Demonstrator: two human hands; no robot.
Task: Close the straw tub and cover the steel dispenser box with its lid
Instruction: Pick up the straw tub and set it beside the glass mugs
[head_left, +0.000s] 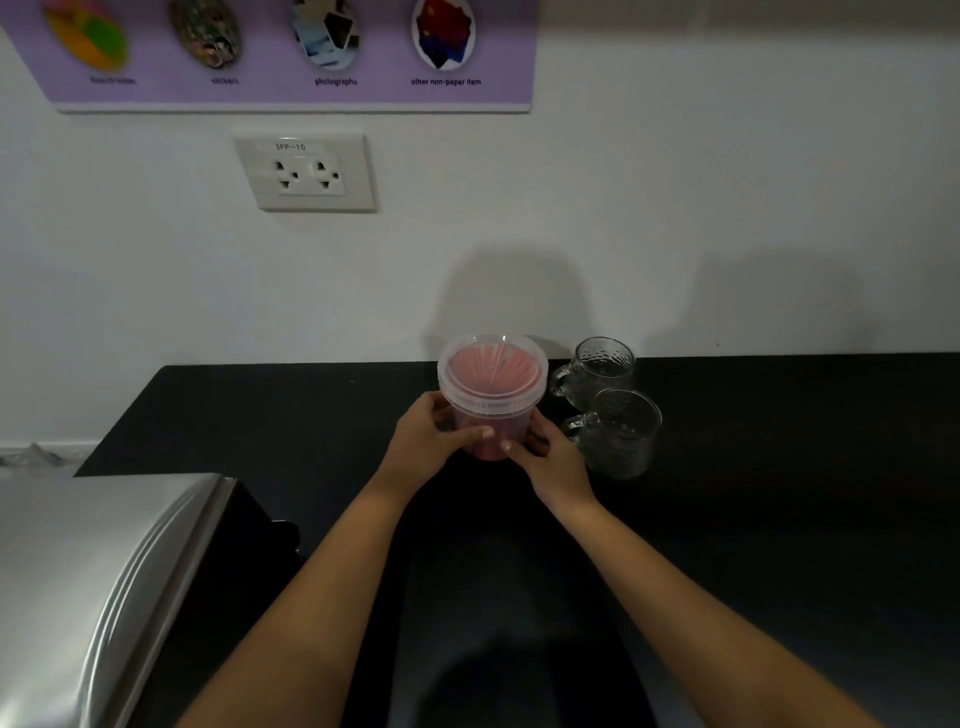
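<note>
standing upright near the back edge of the black table (311, 415), the straw tub (492, 395) is a clear plastic pot packed with pink straws, and its clear lid (492, 364) sits on the rim, the straws showing through it; whether the lid is pressed fully home cannot be told from this view; the left hand (431, 441) is wrapped against the tub's left side below the rim, thumb laid across the front of the pot; the right hand (550, 457) clasps the lower right side, its thumb tip meeting the front close to the left thumb; so both hands are clamped on the tub, one on each flank, with bare forearms reaching in from the near edge; just beyond the right hand, to its right, stand two glass mugs (608, 405), one behind the other, the nearer almost touching the knuckles, handles turned toward the tub; well to the left of the left hand and nearer the person, the curved steel lid of the steel dispenser box (104, 587) fills the lower corner, resting over a dark body; on the white wall beyond the hands, a double wall socket (306, 171) sits up and to the left, below a purple poster (291, 52) with oval pictures.
</note>
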